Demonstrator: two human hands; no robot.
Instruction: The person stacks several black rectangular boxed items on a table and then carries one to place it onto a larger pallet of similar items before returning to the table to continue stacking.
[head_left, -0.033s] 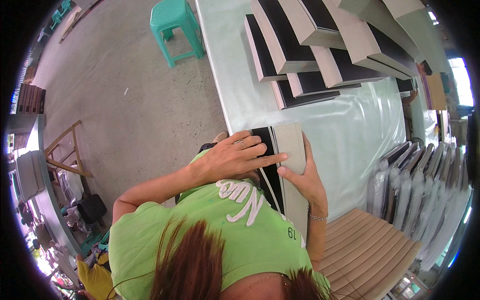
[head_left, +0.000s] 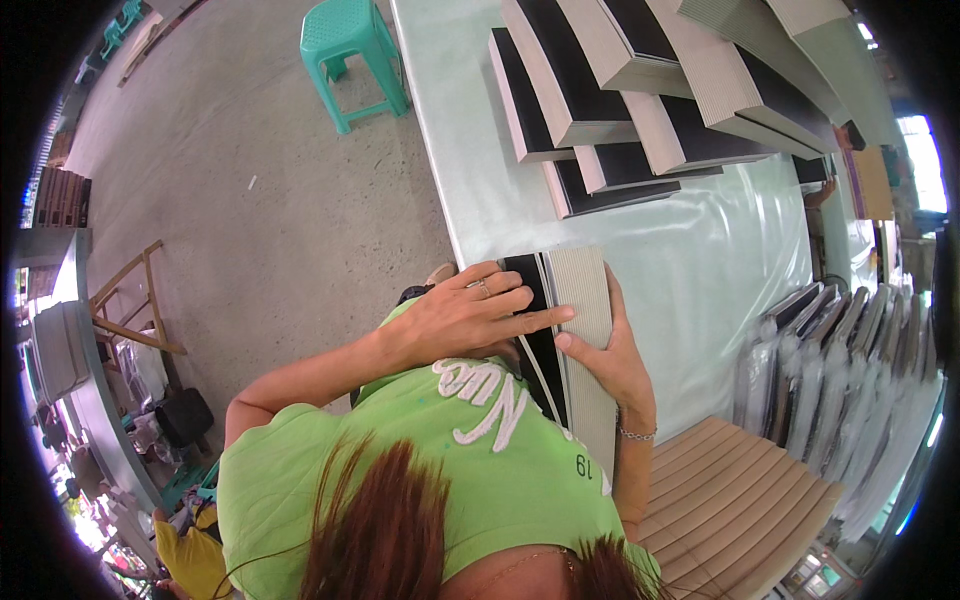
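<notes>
A thick block of thin layered boards (head_left: 585, 285), with a cream ribbed edge and a black face, stands at the table's near edge against my green shirt. My left hand (head_left: 460, 312) lies on its black side, fingers bent over it and the index finger stretched onto the ribbed edge. From the other side my right hand (head_left: 612, 365) wraps the block, its thumb resting on the ribbed edge. My shirt hides the lower part of the block.
More black-and-cream blocks (head_left: 575, 75) are piled on the pale, plastic-covered table (head_left: 690, 290). Tan layered boards (head_left: 735, 500) lie at the lower right, near a row of plastic-wrapped items (head_left: 810, 370). A green stool (head_left: 350, 50) stands on the floor beyond.
</notes>
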